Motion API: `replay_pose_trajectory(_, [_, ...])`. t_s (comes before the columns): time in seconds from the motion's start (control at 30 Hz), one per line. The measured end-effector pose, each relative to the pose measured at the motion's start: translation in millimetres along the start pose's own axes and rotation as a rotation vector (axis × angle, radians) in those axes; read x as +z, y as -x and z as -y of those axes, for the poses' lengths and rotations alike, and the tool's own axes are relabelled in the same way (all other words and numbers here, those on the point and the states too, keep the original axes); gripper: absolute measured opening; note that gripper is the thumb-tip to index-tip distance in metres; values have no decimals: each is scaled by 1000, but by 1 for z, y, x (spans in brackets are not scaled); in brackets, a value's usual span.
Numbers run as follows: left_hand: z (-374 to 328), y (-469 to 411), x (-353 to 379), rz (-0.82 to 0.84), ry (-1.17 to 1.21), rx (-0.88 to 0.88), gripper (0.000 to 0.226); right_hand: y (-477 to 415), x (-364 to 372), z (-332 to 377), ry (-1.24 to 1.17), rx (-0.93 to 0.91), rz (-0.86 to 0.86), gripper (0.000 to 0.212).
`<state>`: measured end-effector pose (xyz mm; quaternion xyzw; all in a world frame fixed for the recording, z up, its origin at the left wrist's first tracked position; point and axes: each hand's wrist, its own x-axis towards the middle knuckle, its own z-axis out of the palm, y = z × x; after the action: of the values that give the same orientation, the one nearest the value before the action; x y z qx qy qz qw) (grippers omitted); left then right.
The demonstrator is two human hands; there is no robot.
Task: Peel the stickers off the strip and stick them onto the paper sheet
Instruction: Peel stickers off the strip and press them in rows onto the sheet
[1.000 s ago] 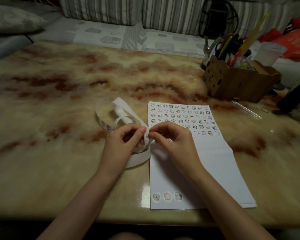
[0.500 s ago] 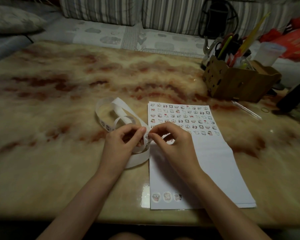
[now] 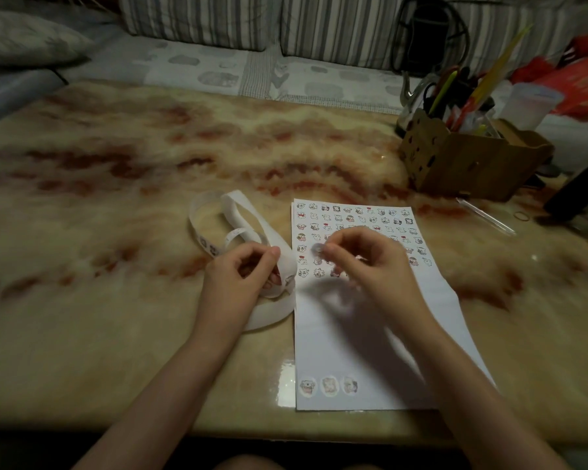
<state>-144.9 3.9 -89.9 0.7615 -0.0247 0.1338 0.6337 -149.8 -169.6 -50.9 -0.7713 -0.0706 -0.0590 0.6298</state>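
Note:
A white paper sheet (image 3: 370, 340) lies on the marble table, its far half covered with rows of small stickers and three larger ones at its near left corner. A curled white sticker strip (image 3: 248, 215) loops on the table left of the sheet. My left hand (image 3: 241, 276) pinches the strip's near end just off the sheet's left edge. My right hand (image 3: 364, 262) hovers over the sheet's sticker rows, motion-blurred, with a small round sticker (image 3: 317, 247) pinched at its fingertips.
A cardboard box (image 3: 469, 161) full of pens and scissors stands at the back right. A clear pen (image 3: 486, 217) and a rubber band (image 3: 521, 216) lie beside it. A dark object (image 3: 574, 191) sits at the right edge. A striped sofa runs behind the table.
My right hand has pulled away from the strip, rightward and farther out over the sheet, carrying a peeled sticker. My left hand stays on the strip.

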Motion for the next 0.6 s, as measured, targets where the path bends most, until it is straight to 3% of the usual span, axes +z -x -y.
replay_pose_trajectory(0.2, [1, 0, 0, 15, 3, -6, 16, -18, -48, -5, 132, 301, -56, 12])
replay_pose_trajectory(0.43, [1, 0, 2, 13, -13, -4, 15, -19, -60, -22, 255, 350, -47, 3])
replay_pose_trajectory(0.6, [0, 0, 2, 14, -14, 4, 14, -20, -59, -28, 297, 342, -38, 12])
